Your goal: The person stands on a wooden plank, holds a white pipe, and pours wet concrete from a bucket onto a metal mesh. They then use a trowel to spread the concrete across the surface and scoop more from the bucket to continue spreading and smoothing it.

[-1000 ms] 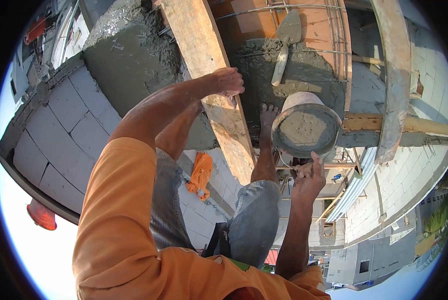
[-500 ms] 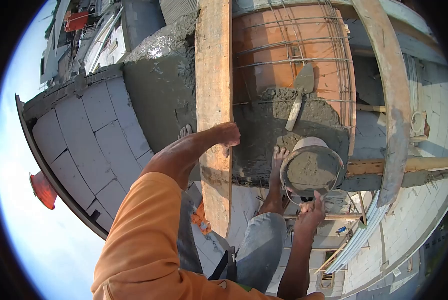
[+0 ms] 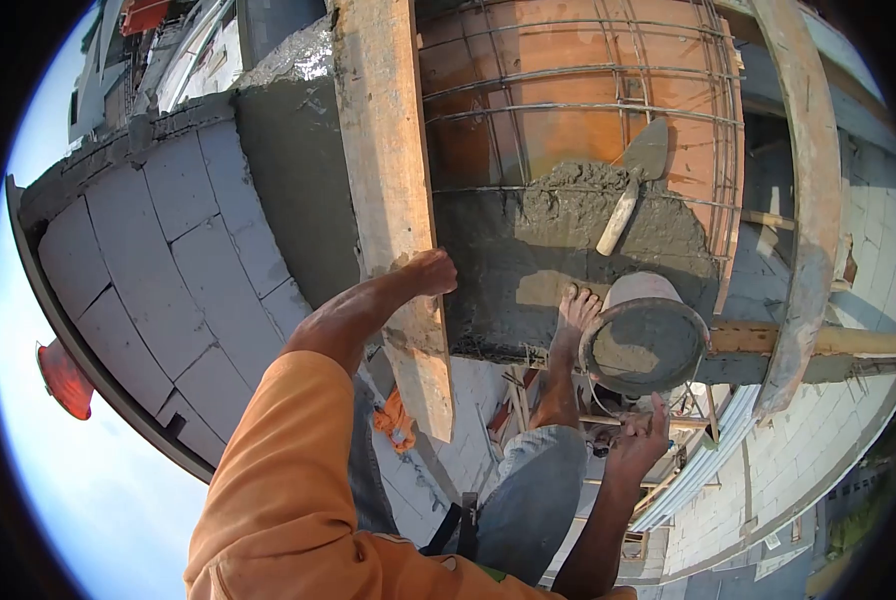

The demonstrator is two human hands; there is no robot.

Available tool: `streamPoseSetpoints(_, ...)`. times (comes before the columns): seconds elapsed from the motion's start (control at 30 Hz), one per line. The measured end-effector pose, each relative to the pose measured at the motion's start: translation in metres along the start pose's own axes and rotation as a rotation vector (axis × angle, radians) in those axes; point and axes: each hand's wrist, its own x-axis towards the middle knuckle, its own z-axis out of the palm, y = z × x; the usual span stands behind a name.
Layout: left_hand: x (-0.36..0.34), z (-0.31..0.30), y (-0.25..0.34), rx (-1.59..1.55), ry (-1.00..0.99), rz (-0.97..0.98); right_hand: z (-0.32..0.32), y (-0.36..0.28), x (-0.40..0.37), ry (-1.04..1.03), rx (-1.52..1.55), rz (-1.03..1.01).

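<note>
left of the long pale-wooden plank [image 3: 380, 150] lies a wall of pale grey blocks [image 3: 158, 265], with smooth grey wet mortar [image 3: 298, 195] between them. my left hand [image 3: 430, 272] is at the plank's right edge, its fingers curled in tightly over that edge. to the plank's right spreads rough wet concrete [image 3: 478, 235], carrying a wooden-handled metal trowel [image 3: 628, 195]. farther right of the plank is a round, mortar-smeared bucket [image 3: 640, 288] of grey mix; below it, my right hand [image 3: 636, 445] is partly curled at its thin wire handle [image 3: 595, 402], one finger pointing out.
</note>
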Motion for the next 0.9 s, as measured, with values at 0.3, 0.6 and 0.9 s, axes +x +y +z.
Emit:
streamPoseSetpoints(0.3, 0.021, 0.021, -0.018, -0.033, -0.079, -0.069, -0.006, -0.003, 0.004, 0.05, 0.051, 0.103)
streamPoseSetpoints(0.6, 0.011, 0.022, -0.011, -0.06, -0.3, -0.045, -0.011, -0.004, 0.005, 0.035, 0.02, 0.109)
streamPoseSetpoints(0.9, 0.018, 0.016, 0.0, -0.053, -0.253, -0.241, -0.021, -0.011, 0.012, -0.014, 0.034, 0.165)
